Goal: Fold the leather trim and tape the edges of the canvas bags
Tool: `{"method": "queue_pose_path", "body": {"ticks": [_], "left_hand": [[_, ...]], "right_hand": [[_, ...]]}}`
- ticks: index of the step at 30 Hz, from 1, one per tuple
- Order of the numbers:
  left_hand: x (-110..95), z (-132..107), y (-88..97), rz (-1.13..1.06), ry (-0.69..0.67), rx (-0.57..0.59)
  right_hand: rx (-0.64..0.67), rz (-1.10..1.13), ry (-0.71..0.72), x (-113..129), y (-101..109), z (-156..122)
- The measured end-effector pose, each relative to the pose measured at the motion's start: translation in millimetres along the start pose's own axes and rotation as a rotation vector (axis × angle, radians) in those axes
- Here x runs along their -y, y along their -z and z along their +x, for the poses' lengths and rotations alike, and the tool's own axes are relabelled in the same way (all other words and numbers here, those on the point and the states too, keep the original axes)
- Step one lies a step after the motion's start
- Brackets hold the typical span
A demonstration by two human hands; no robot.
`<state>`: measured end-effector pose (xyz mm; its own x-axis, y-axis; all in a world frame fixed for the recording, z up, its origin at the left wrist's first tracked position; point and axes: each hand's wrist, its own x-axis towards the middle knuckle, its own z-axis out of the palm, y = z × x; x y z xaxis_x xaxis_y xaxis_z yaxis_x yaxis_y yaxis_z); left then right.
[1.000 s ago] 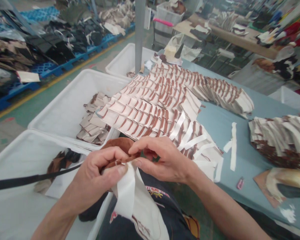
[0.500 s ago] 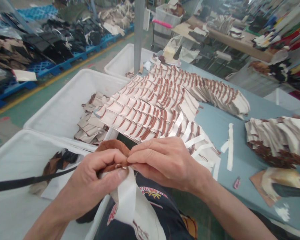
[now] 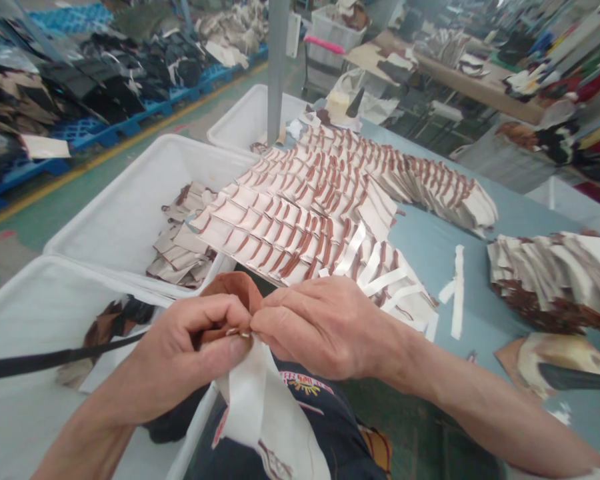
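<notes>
Between my hands is a sewn piece (image 3: pixel 290 420), off-white on one side with brown suede showing at its curled upper edge. A white strip of tape (image 3: pixel 249 400) lies along it. My left hand (image 3: pixel 200 340) pinches the folded edge between thumb and fingers. Right against it, my right hand (image 3: pixel 315 323) has its fingers pressed together on the same edge; the fingertips partly hide what they grip. Below the hands, the piece drapes over dark, printed clothing (image 3: pixel 310 387).
Overlapping rows of similar brown-edged pieces (image 3: pixel 290 220) cover the blue-grey table (image 3: pixel 420 240). A stack of pieces (image 3: pixel 540 280) and white strips (image 3: pixel 459 293) lie to the right. White bins (image 3: pixel 115 180) stand at left, one holding pieces. A metal post (image 3: pixel 276 73) rises behind.
My right hand has shifted slightly left and its wrist has turned, with the forearm now lying flatter across the table's near edge. My left hand keeps its pinch on the piece.
</notes>
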<state>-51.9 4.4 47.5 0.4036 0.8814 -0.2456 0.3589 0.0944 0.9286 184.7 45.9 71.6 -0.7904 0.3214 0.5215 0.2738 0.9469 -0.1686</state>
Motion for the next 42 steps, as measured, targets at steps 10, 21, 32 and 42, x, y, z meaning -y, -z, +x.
{"method": "queue_pose_path", "body": {"ticks": [10,21,32,42], "left_hand": [[-9.5,8.7,-9.6,-0.210,0.019,0.007],[-1.7,13.3,-18.7,-0.350,0.044,-0.033],[-6.1,18.3,-22.0,-0.260,0.015,-0.152],[-3.1,23.7,-30.0,-0.169,0.167,-0.218]], "right_hand": [[-0.069,0.005,-0.070,-4.8,-26.3,-7.6],[0.188,0.629,-0.443,-15.8,-18.7,-3.6],[0.133,0.571,-0.539,-8.0,-18.5,-6.9],[0.096,0.525,-0.633,-5.8,-29.6,-16.9]]}}
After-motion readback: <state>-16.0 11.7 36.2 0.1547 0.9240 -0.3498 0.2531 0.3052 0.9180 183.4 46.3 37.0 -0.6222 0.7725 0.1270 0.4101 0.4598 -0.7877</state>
